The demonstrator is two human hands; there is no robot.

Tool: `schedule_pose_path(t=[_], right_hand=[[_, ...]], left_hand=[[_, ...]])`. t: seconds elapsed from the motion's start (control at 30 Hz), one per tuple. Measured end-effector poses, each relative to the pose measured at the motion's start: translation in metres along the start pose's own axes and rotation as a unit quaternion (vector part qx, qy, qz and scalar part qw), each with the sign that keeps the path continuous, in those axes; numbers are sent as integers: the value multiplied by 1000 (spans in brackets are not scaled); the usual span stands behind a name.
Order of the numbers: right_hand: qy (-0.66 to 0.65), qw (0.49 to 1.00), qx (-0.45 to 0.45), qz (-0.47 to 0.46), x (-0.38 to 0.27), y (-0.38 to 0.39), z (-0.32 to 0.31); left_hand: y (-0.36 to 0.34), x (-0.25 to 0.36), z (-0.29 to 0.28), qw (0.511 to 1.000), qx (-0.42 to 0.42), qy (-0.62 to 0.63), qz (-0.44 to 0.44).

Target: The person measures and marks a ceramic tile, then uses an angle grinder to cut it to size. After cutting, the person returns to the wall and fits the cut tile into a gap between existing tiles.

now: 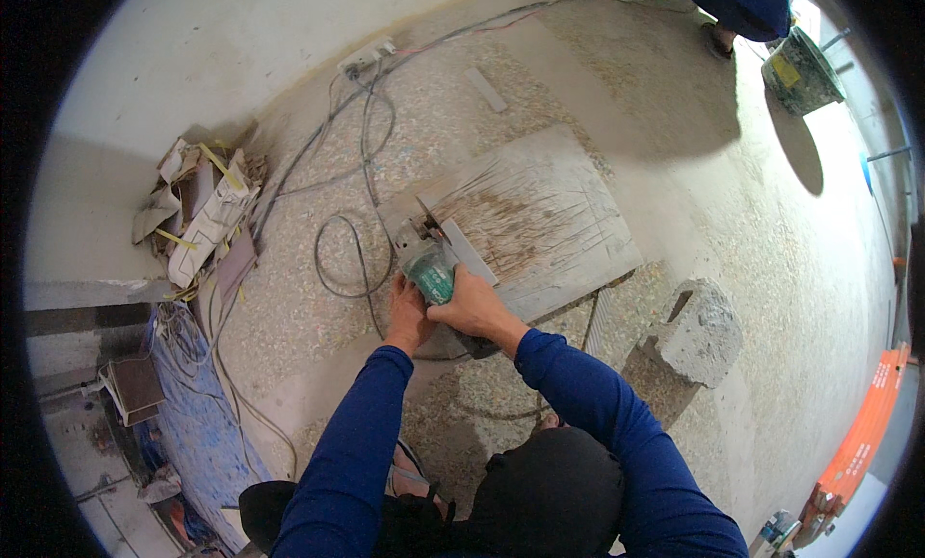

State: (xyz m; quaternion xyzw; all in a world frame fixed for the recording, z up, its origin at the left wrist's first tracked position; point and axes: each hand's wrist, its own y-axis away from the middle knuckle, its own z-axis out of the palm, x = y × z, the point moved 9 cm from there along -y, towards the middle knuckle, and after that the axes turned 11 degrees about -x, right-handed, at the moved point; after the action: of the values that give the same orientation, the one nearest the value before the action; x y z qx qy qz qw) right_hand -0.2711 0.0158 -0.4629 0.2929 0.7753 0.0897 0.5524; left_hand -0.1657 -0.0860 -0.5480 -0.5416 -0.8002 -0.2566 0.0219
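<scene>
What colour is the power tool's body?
The power tool's body is green, clearest in the head view.

Pale lettering marks the green power tool (432, 277); white characters run along the orange bar (860, 425) at right. A yellow label (785, 71) sits on the bucket (811, 84); any print there is too small to read.

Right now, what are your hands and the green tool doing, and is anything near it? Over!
Left hand, right hand: both on green power tool. Blade close to pale strip, scratched board beneath. Looped cord on floor, left of tool.
</scene>
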Motion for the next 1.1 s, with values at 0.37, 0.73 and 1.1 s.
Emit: schedule_pose_path(t=[0.37, 0.73, 1.1], right_hand=[[5, 1000, -4, 18, 1, 6, 1], [1, 1000, -13, 23, 7, 15, 3], [0, 1000, -24, 20, 12, 23, 5]], left_hand=[[-6, -10, 12, 999, 13, -39, 8], [-1, 4, -5, 997, 19, -65, 32], [8, 19, -23, 994, 68, -64, 57]])
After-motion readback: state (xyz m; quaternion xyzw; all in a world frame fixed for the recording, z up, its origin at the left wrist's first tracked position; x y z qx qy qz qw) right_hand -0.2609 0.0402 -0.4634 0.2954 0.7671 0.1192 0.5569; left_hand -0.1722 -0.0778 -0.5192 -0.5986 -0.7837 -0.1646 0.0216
